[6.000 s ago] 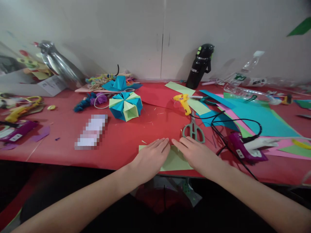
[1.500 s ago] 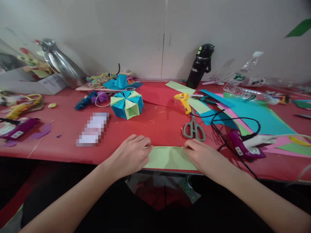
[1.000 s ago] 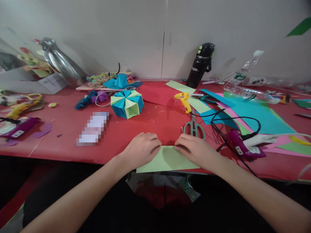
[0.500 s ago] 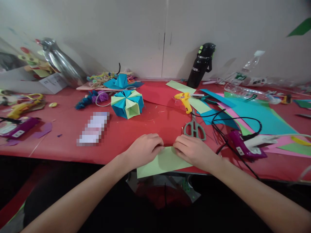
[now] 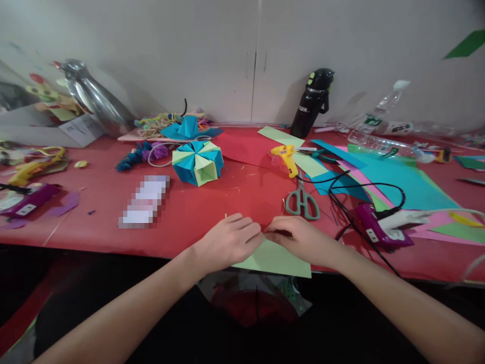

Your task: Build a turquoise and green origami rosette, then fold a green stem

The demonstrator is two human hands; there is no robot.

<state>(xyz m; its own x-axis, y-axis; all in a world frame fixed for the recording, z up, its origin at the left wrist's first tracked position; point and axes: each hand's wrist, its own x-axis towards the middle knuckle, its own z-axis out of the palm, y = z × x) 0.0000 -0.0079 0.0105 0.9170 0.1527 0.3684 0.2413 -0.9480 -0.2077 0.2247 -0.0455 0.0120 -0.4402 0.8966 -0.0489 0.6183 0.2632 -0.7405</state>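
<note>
Paper ball (image 5: 197, 164) seemingly assembled, eleven o'clock; green sheet (image 5: 278, 259) unfinished.
Right hand (image 5: 309, 240) pinches its twelve-o'clock edge; left hand (image 5: 229, 240): fingers curled, grip hidden.

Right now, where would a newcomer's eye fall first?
Likely the blue and green paper ball, left of centre on the red table. Next, the yellow glue gun to its right. Then the left hand and right hand, close together at a pale green sheet by the near edge.
</note>
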